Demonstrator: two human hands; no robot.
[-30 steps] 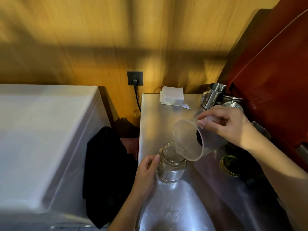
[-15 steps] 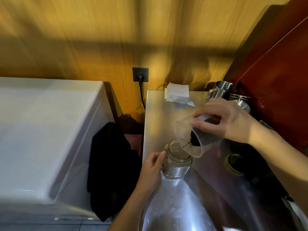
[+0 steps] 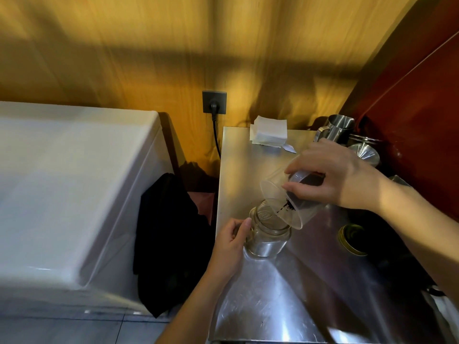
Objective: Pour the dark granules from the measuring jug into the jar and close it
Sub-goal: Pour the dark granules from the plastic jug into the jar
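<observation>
Head view: right hand (image 3: 340, 175) grips jug (image 3: 285, 194), now tipped steeper than a second ago; granules (image 3: 285, 206) reach the lip above jar (image 3: 268, 232), which left hand (image 3: 231, 244) clasps; pour begun, lid (image 3: 351, 239) aside

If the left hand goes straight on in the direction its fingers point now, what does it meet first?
The left hand already touches the jar. Its fingers point rightward, so the jar blocks them at once.

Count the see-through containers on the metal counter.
2. The glass jar stands near the counter's left edge, steadied by the left hand. The plastic measuring jug is tilted over it in the right hand.
</observation>
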